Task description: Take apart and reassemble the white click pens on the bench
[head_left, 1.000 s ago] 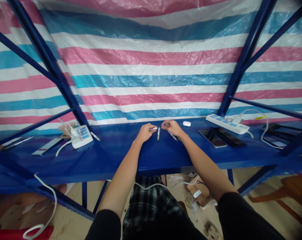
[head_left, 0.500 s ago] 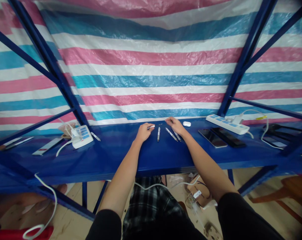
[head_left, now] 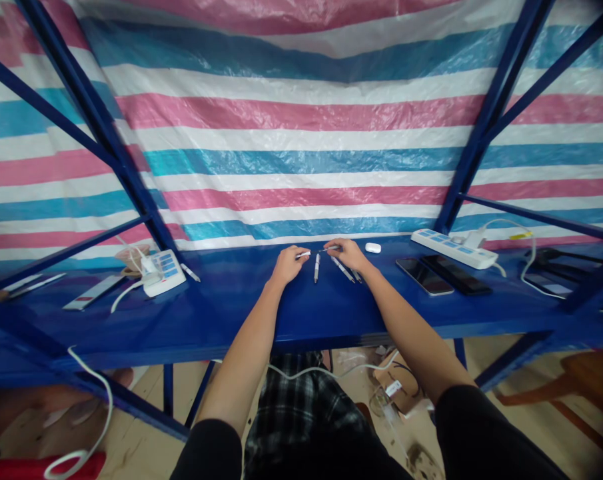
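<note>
My left hand (head_left: pixel 287 265) is closed in a pinch on a white pen barrel (head_left: pixel 304 253), which points to the right. Facing it, my right hand (head_left: pixel 350 253) pinches a slim greyish pen part (head_left: pixel 332 247). A thin dark piece shows in the narrow gap between the two; which part it belongs to, I cannot tell. Just below the gap, a white pen (head_left: pixel 316 269) lies upright in view on the blue table (head_left: pixel 331 310). Another white pen (head_left: pixel 342 269) lies slanted under my right hand, with a further pen (head_left: pixel 356 275) partly hidden beside it.
A white earbud case (head_left: pixel 373 248) sits right of my right hand. Two dark phones (head_left: pixel 425 276) and a white power strip (head_left: pixel 454 248) lie farther right. On the left are another power strip (head_left: pixel 164 273) and a loose pen (head_left: pixel 190 273). Blue posts frame the table.
My right hand has shifted slightly down, and the greyish pen part now shows in its fingers, in line with the left hand's barrel. My left hand has barely moved.
</note>
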